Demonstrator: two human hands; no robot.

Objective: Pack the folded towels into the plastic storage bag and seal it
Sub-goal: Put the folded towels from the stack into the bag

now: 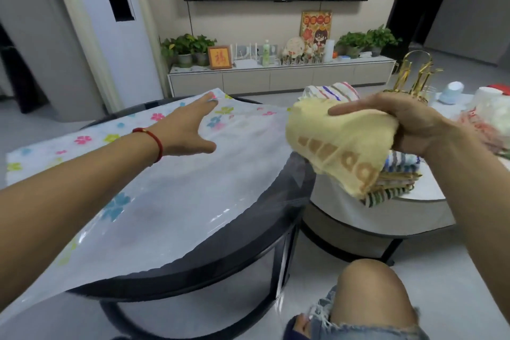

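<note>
Right hand (408,124) grips a folded yellow towel (336,143), angled down-right; open left hand (187,130) lies flat on the plastic bag (171,196).

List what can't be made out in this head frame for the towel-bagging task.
- Flower-printed clear plastic storage bag: its opening or seal can't be located; the near corner is cut off by the left edge.
- Stack of striped folded towels: mostly hidden by the folded yellow towel in the right hand, so no count.
- Left hand: fingertips lie flat at the bag's far edge; no pinch is visible.
</note>
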